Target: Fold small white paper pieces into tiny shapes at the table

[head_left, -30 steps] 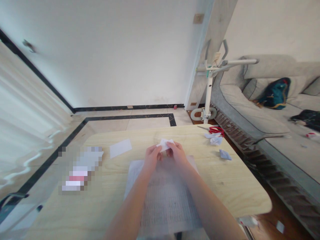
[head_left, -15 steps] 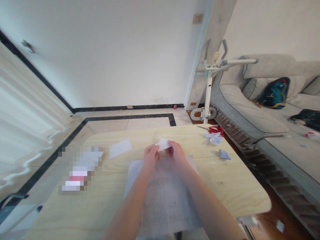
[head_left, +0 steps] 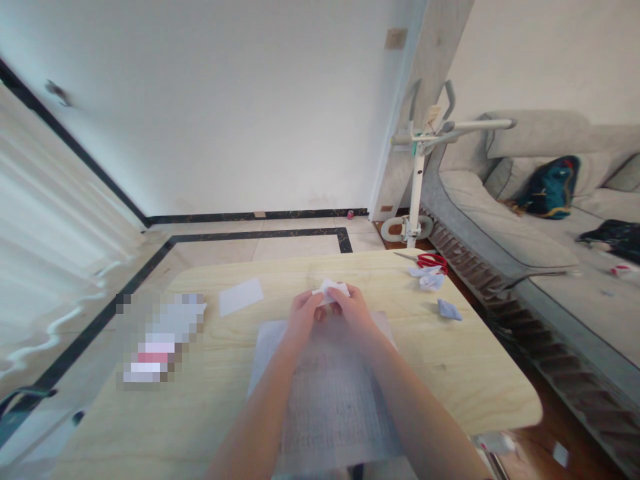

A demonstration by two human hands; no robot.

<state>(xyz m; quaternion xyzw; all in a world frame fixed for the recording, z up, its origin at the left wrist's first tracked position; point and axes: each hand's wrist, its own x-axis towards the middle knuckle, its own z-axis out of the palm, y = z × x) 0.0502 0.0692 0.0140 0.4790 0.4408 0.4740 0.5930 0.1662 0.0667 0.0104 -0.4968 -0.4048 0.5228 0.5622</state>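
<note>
A small folded piece of white paper (head_left: 327, 291) is held between both my hands, above the far edge of a printed sheet (head_left: 330, 400). My left hand (head_left: 303, 313) grips its left side, thumb on top. On the right side, my right hand (head_left: 354, 308) presses the paper with the thumb across its face. The fingers beneath are partly hidden. Left of my hands lies a flat white sheet of paper (head_left: 241, 297). To the right rest a folded paper piece (head_left: 449, 309) and some crumpled white paper (head_left: 429, 277).
Red-handled scissors (head_left: 433, 261) lie at the far right of the wooden table (head_left: 465, 373). A blurred-out item (head_left: 165, 337) sits at the left. Beyond the table's right edge stand a grey sofa (head_left: 510, 227) and a white exercise frame (head_left: 416, 180).
My right thumb has moved left onto the face of the folded paper, and my left thumb now lies along its edge. Both hands are slightly closer together. The things on the table look unmoved.
</note>
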